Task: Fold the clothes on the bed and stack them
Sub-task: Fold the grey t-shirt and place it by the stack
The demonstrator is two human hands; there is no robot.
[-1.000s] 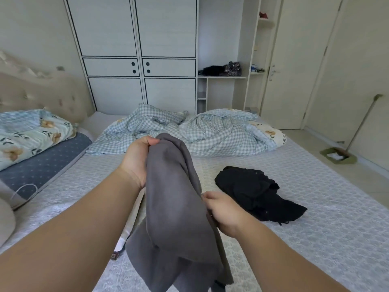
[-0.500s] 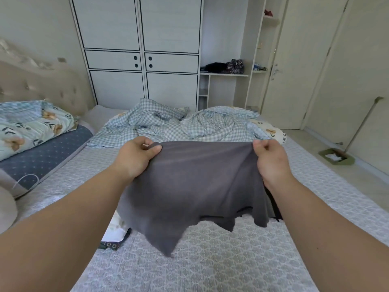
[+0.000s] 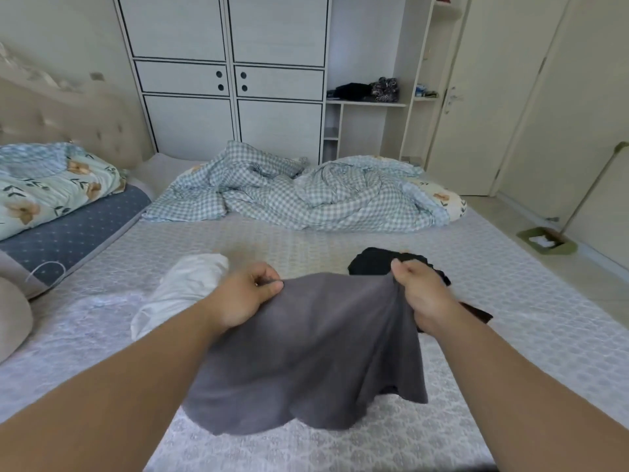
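A dark grey soft cloth garment (image 3: 306, 352) hangs spread above the bed's (image 3: 510, 301) near edge, left hand (image 3: 243, 294) and right hand (image 3: 420, 292) fingers clamped on its top corners; a crumpled black garment (image 3: 374, 262) lies behind.

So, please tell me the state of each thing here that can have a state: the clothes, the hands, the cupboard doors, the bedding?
grey garment: held up by its top edge, hanging, not folded
left hand: pinching the garment
right hand: gripping the garment
white garment: lying crumpled on the bed
black garment: lying crumpled
checked duvet: rumpled, unmade
wardrobe doors: shut
room door: shut
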